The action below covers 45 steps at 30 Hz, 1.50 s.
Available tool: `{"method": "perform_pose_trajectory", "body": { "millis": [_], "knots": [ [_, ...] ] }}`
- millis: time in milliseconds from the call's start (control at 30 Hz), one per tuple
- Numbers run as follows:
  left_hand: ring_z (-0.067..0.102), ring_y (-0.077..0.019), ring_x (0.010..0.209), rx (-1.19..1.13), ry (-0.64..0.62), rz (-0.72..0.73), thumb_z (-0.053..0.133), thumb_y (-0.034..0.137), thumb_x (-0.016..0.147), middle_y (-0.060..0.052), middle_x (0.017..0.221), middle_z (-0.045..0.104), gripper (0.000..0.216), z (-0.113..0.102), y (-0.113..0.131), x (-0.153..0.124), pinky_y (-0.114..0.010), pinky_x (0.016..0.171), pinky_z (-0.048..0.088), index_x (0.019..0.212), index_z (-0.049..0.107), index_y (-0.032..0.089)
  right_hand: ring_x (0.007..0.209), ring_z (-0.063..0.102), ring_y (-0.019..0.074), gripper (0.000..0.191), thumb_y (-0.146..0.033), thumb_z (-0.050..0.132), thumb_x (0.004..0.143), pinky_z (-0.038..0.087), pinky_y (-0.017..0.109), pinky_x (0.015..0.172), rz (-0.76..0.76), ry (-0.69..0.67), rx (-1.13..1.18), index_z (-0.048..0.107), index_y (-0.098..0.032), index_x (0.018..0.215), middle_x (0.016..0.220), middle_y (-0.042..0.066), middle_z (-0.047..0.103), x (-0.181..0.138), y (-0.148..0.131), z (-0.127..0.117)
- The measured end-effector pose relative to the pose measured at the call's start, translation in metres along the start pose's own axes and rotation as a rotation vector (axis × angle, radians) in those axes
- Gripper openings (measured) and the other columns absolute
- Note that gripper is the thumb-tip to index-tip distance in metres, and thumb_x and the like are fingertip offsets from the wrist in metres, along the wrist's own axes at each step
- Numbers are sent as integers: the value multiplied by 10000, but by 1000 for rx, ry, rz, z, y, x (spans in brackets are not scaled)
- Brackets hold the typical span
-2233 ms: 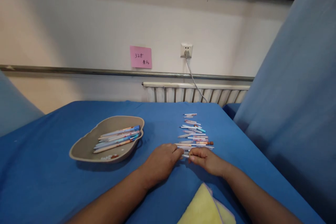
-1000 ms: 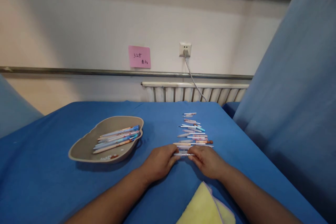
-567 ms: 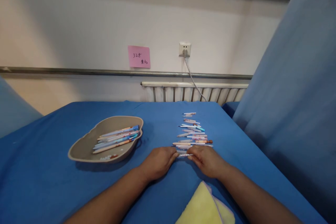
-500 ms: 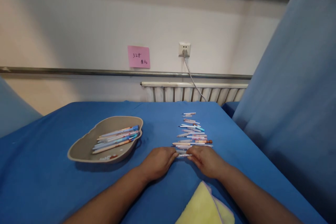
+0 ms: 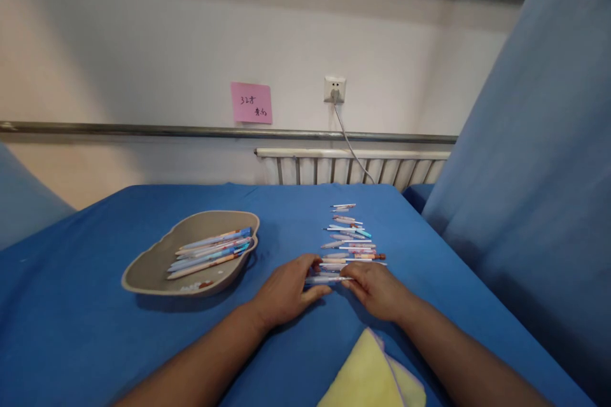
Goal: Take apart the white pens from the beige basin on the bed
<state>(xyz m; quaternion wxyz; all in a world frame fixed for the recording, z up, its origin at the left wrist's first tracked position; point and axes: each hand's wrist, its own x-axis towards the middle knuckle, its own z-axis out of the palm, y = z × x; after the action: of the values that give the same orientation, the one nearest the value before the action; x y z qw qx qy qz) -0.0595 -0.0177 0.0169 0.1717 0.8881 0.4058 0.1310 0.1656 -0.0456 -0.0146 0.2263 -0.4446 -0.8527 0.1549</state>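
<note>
My left hand [image 5: 286, 289] and my right hand [image 5: 377, 289] meet over the blue cloth near its front. Between their fingertips they pinch a slim pale pen [image 5: 329, 280], held level, the left hand at its left end and the right hand at its right end. Just beyond the hands runs a row of pens and pen parts [image 5: 351, 238], laid crosswise one behind another toward the far edge. A beige tray [image 5: 147, 267] to the left holds several pens [image 5: 212, 248].
A yellow cloth [image 5: 370, 378] lies at the near edge under my right forearm. Blue fabric screens rise at the right [image 5: 534, 172] and far left. Behind the table are a radiator [image 5: 353, 168], a wall socket with a cable, and a pink note [image 5: 251, 103].
The pen between my hands now shows longer, reaching further left. My left thumb has come away from the fingers and the hand has shifted slightly left. My right hand has barely moved.
</note>
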Motion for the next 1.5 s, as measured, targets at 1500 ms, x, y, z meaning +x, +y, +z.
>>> {"method": "perform_pose_trajectory", "body": {
  "millis": [1500],
  "knots": [
    [598, -178, 777, 47, -67, 36, 431, 365, 896, -34, 903, 666, 214, 4, 1, 0, -236, 628, 385, 937, 578, 215, 651, 535, 124, 191, -365, 571, 826, 324, 218, 586, 195, 26, 49, 595, -198, 737, 703, -14, 622, 6, 0, -10]
  ]
}}
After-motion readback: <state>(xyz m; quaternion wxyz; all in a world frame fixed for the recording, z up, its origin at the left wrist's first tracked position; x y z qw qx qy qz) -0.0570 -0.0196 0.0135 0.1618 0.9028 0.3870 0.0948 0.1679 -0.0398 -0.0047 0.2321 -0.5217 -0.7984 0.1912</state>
